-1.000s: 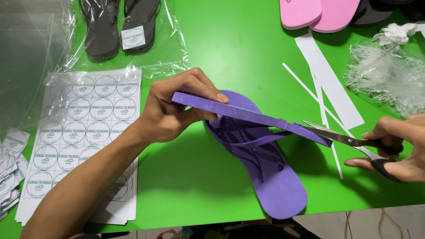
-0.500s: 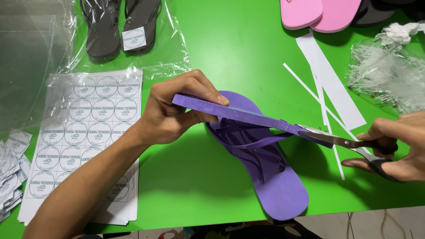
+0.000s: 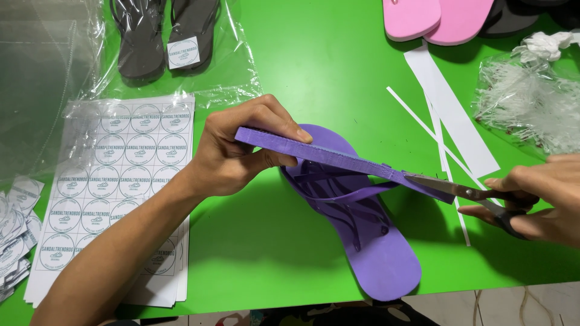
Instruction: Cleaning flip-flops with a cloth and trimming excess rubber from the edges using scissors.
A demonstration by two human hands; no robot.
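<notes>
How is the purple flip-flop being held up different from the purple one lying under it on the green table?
The held purple flip-flop is tilted on its edge, so only its thin side shows; the lying purple flip-flop rests flat on the green table. The left hand grips the held one, and the scissors in the right hand meet its far end; nothing grips the lying one. Both share the same purple colour and purple straps.

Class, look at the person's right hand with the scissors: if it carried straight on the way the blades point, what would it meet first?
The right hand points its scissors leftward; their tips already sit at the raised purple flip-flop, so that comes first. Depth is hard to judge.
</notes>
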